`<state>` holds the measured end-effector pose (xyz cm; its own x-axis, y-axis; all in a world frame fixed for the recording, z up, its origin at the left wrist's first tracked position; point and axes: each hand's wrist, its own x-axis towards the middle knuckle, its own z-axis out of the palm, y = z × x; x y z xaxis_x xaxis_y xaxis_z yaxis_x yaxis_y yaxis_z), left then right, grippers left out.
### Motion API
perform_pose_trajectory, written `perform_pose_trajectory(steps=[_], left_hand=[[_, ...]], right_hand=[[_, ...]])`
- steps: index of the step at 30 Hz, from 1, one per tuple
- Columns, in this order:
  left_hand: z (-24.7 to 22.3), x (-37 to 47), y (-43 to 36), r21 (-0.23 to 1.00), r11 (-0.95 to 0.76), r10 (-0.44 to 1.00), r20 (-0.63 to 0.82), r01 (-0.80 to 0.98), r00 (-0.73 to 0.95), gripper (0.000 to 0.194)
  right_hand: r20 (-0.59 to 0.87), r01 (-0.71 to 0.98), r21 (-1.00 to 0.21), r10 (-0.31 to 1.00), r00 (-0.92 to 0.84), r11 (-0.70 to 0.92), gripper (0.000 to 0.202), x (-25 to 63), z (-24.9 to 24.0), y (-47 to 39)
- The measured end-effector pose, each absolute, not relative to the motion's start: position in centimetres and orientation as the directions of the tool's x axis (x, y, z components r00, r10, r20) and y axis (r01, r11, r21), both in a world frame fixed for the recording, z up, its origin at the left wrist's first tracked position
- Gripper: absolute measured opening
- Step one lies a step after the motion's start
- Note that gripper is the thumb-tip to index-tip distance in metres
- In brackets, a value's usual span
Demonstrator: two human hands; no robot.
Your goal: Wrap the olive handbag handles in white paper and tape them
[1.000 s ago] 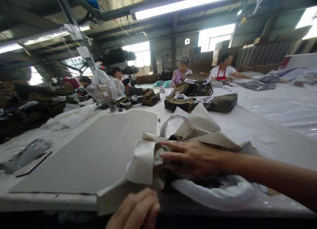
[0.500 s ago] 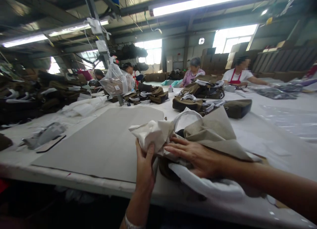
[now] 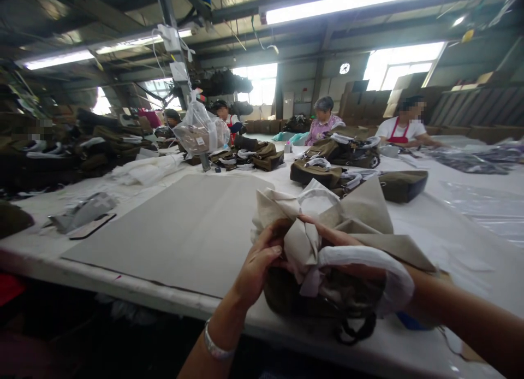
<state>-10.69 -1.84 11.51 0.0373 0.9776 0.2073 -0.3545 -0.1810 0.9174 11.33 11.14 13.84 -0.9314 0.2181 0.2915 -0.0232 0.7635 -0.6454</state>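
In front of me at the table edge stands a dark olive handbag point(image 3: 286, 300) with a white-wrapped handle point(image 3: 364, 256) arching over its near side. Beige packing paper point(image 3: 301, 240) bunches up out of its mouth. My left hand point(image 3: 260, 261) is curled round the left side of the paper at the bag's opening, its thumb toward me. My right hand point(image 3: 333, 234) reaches in behind the near handle and lies against the paper; most of its fingers are hidden. A second wrapped handle point(image 3: 321, 196) rises behind, among stiff beige sheets point(image 3: 368, 207).
A large grey sheet point(image 3: 176, 231) lies flat to the left, beside a dark-edged flat piece point(image 3: 92, 227) and a grey plastic wrap point(image 3: 90, 209). More olive bags point(image 3: 403, 185) sit farther back. A pole with a hanging plastic bag point(image 3: 200, 130) stands beyond. Co-workers point(image 3: 323, 119) are across the table.
The paper has been pushed over and down at the bag's mouth. The near handle has swung up from lying low. My right hand has gone from flat on the paper to behind the handle.
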Motion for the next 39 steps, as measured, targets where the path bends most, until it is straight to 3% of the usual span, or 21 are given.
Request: perform_pose_trajectory(steps=[3,6,10,12,14,16,18,20,22,24,27,29,33,35,37,39], left_hand=[[11.3,-10.8,-1.5,0.925,-0.199,0.98,0.19,-0.323,-0.059,0.044],[11.6,-10.0,-0.9,0.952,-0.192,0.979,0.17,-0.24,-0.109,0.04],[11.9,-9.1,-0.3,0.97,-0.221,0.974,0.214,-0.099,-0.073,0.042],[11.6,-9.1,-0.7,0.966,-0.242,0.97,0.239,-0.094,-0.046,0.04],[11.1,-9.6,-1.8,0.947,-0.316,0.936,0.302,-0.055,-0.18,0.033],[10.5,-10.2,-3.2,0.927,-0.35,0.873,0.375,0.135,-0.313,0.027],[10.2,-10.8,-4.4,0.84,-0.279,0.887,0.411,0.466,-0.21,0.023],[10.1,-11.3,-5.1,0.625,-0.226,0.948,0.319,0.747,0.02,0.021],[10.0,-11.8,-5.0,0.444,-0.257,0.956,0.249,0.858,0.158,0.034],[9.8,-12.4,-4.5,0.38,-0.354,0.92,0.306,0.855,0.245,0.036],[9.0,-13.3,-3.5,0.369,-0.518,0.827,0.447,0.772,0.341,0.015],[8.4,-13.6,-3.1,0.34,-0.594,0.759,0.538,0.73,0.367,0.018],[7.4,-12.9,-3.4,0.215,-0.669,0.595,0.729,0.711,0.339,0.028],[7.2,-12.2,-3.6,0.216,-0.68,0.566,0.762,0.7,0.314,0.022],[7.1,-11.6,-3.5,0.227,-0.709,0.541,0.783,0.668,0.307,0.011],[6.8,-11.0,-3.0,0.227,-0.744,0.51,0.8,0.629,0.314,0.007]], right_hand=[[0.164,0.008,-0.871,0.305,-0.938,0.491,0.081,10.8,14.3,11.1],[0.075,0.077,-0.925,0.376,-0.923,0.373,0.076,10.1,14.1,10.8],[0.261,0.071,-0.817,0.477,-0.839,0.572,0.094,9.3,12.9,10.0],[0.351,0.106,-0.772,0.559,-0.751,0.627,0.078,9.1,12.5,9.7],[0.464,0.125,-0.724,0.613,-0.639,0.678,0.058,9.1,12.2,9.4],[0.568,0.142,-0.661,0.616,-0.546,0.736,0.047,9.6,12.0,9.2],[0.627,0.145,-0.587,0.561,-0.54,0.796,0.047,10.2,11.8,9.0],[0.64,0.102,-0.512,0.458,-0.617,0.853,0.051,10.7,11.7,8.8],[0.634,0.024,-0.438,0.328,-0.7,0.898,0.053,11.0,11.6,8.5],[0.616,-0.054,-0.359,0.194,-0.764,0.932,0.051,10.9,11.7,8.1],[0.58,-0.167,-0.22,-0.009,-0.814,0.961,0.048,10.4,12.1,7.7],[0.516,-0.184,-0.193,-0.06,-0.854,0.964,0.047,10.2,12.7,7.5],[0.29,-0.072,-0.324,0.027,-0.957,0.943,0.038,10.1,14.0,7.2],[0.143,0.021,-0.374,0.08,-0.986,0.927,0.025,9.9,13.8,7.1],[0.012,0.106,-0.364,0.119,-0.993,0.925,0.016,9.3,12.6,7.1],[-0.037,0.127,-0.343,0.122,-0.992,0.931,0.023,8.2,10.6,7.2]])
